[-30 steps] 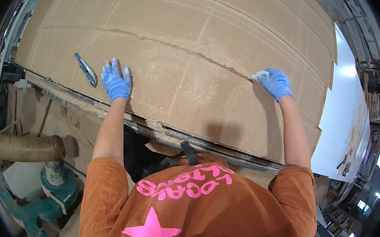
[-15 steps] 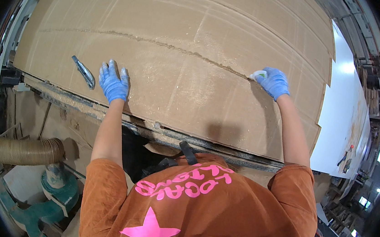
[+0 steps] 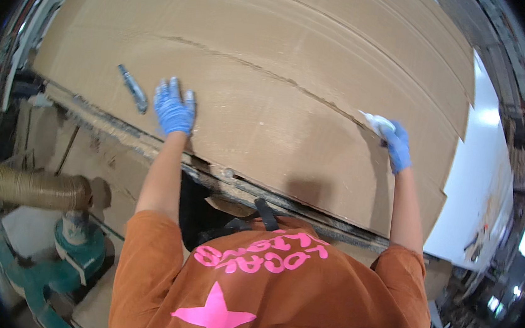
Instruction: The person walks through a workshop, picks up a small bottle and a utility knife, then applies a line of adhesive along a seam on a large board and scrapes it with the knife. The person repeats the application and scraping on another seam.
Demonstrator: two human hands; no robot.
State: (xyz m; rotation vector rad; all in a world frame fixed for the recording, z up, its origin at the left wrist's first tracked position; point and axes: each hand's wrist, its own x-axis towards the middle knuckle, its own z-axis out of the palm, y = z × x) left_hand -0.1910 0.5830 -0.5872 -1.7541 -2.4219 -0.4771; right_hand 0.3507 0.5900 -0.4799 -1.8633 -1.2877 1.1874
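A large brown cardboard sheet [image 3: 241, 118] lies in front of me, with a rough dark line [image 3: 271, 76] running across it from upper left to right. My left hand [image 3: 175, 110], in a blue glove, rests flat on the sheet with its fingers stretched out. Just left of it lies a box cutter [image 3: 133, 90], touched by neither hand. In my right hand [image 3: 398, 148], also gloved in blue, is a small white squeeze bottle [image 3: 377, 122] with a pointed nozzle. The nozzle points left, near the right end of the line. My fingers are partly hidden around the bottle.
Along the near side runs the dusty table edge [image 3: 247, 188]. A white panel [image 3: 479, 178] extends beyond the cardboard at the right, with small tools [image 3: 475, 242] on it. A ribbed hose [image 3: 33, 186] and a green machine [image 3: 80, 251] stand at lower left.
My right hand has drawn back from the line, turning the bottle so that more of it shows. My left hand stays flat beside the box cutter. The whole view has shifted slightly.
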